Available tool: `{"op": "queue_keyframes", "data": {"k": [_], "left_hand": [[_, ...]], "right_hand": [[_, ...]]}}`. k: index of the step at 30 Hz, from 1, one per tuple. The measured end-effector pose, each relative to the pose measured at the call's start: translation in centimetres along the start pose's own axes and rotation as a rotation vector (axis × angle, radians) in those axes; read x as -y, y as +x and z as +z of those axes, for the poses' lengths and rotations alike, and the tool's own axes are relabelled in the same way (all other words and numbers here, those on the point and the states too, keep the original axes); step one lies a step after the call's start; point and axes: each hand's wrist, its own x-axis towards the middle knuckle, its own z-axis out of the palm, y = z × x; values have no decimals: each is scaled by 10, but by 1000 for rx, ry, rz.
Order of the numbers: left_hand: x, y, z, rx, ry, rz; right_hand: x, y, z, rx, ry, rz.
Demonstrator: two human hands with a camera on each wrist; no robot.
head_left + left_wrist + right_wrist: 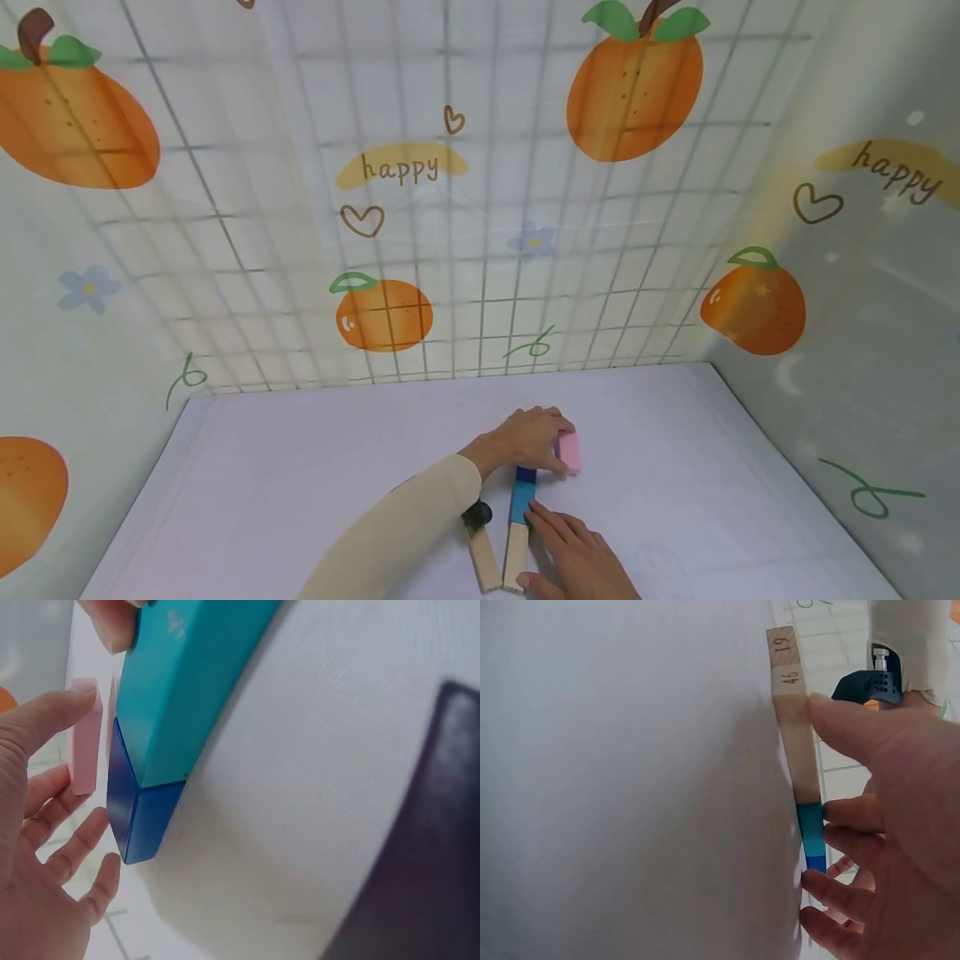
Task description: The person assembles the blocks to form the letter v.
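Observation:
My left hand [531, 437] pinches a pink block [570, 452] between thumb and fingers, at the far end of a row of blocks. That row runs from a dark blue block [142, 810] through a turquoise block [522, 502] to a plain wooden block [516, 554], set end to end. Beside the row's right side lies my right hand [581, 554], its fingertips touching the turquoise block and its thumb at the wooden one. A second wooden block [483, 560] slants to the left of the row, its far end hidden by the left wrist's camera. Printed numbers mark the wooden blocks' near ends.
The blocks lie on a white tabletop [300, 467]. Behind it hangs a pale curtain [285, 250] with orange prints over a wire grid, and a grey curtain side [885, 350] stands at the right. A black wrist camera [477, 514] sits under the left sleeve.

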Motion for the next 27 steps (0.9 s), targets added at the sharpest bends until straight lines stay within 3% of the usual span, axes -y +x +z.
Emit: {"op": "queue_keyframes", "data": {"k": [6,13,27], "left_hand": [[1,-3,-4,14,-35,-1],[3,-4,-1,18,-6,1],[14,-9,-3,-24,-69,-64]], "right_hand": [[1,0,-1,0,13,5],[1,-2,0,-10,9,-14],[1,0,2,-20,-4,-7]]}}
